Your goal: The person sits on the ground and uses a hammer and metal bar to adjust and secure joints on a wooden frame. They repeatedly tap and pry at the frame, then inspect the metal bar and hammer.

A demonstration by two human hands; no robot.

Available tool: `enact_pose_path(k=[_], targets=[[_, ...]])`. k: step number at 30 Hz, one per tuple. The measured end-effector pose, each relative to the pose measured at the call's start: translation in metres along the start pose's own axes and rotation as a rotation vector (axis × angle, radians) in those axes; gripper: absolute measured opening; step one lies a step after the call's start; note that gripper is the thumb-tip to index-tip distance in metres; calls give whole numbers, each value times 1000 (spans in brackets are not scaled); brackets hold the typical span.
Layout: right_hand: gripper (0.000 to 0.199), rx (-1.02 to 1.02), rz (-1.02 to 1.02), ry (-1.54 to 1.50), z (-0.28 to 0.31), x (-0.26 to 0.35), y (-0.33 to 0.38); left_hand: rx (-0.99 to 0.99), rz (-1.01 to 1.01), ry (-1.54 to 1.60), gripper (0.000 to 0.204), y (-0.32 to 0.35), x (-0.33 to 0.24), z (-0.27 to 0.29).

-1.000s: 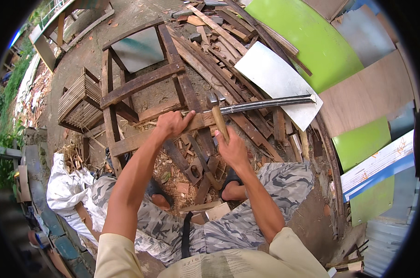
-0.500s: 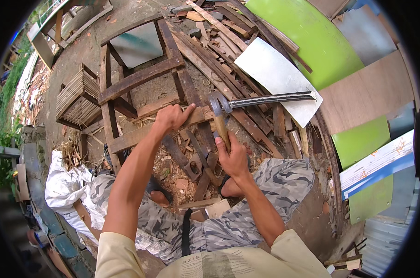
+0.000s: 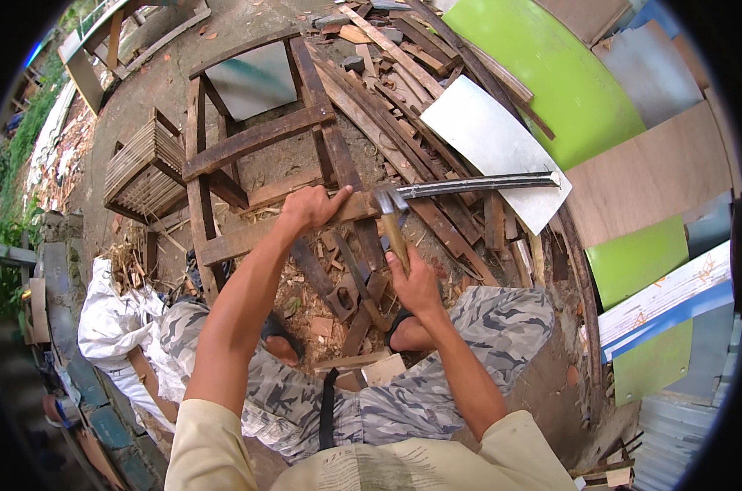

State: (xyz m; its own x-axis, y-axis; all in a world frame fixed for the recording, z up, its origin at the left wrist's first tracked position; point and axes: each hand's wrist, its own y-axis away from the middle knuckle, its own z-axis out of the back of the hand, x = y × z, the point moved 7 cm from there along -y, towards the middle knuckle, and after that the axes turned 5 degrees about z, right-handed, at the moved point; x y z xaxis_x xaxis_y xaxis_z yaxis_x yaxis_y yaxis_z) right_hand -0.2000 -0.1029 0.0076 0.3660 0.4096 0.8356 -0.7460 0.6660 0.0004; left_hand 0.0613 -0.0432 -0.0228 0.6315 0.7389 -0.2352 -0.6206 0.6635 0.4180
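My left hand (image 3: pixel 308 208) is closed over a brown wooden slat (image 3: pixel 244 242), its thumb stretched along the slat toward the right end. That slat lies across the near end of a dark wooden frame (image 3: pixel 260 141). In my right hand (image 3: pixel 416 284) is a hammer (image 3: pixel 395 232) with a wooden handle and a grey metal head. The head is at the slat's right end; whether it touches the wood I cannot tell. Between my feet, a tool with a long handle (image 3: pixel 357 282) lies among wood chips.
Scrap wood (image 3: pixel 404 123) is piled beyond the frame to the right. A pale metal sheet (image 3: pixel 490 147) carries the end of a long dark strip (image 3: pixel 477 185). Green panels (image 3: pixel 551 74) lie farther right. A slatted crate (image 3: pixel 146 168) and a white sack (image 3: pixel 113 315) are at left.
The hammer head has dropped slightly toward the slat's end, and my right hand has lowered a little. My left hand keeps its hold on the slat. The whole view has shifted slightly.
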Motion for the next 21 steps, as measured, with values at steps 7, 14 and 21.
enact_pose_path(k=[7, 14, 21], targets=[[42, 2, -367, -211, 25, -46, -10, -7, 64, -15, 101, 14, 0, 5], [19, 28, -913, -460, 6, -190, -10, 6, 127, 315, 105, 48, -13, 4], [18, -255, -1146, -986, -10, -295, 14, -127, 189, 872, 104, 117, -18, -3]])
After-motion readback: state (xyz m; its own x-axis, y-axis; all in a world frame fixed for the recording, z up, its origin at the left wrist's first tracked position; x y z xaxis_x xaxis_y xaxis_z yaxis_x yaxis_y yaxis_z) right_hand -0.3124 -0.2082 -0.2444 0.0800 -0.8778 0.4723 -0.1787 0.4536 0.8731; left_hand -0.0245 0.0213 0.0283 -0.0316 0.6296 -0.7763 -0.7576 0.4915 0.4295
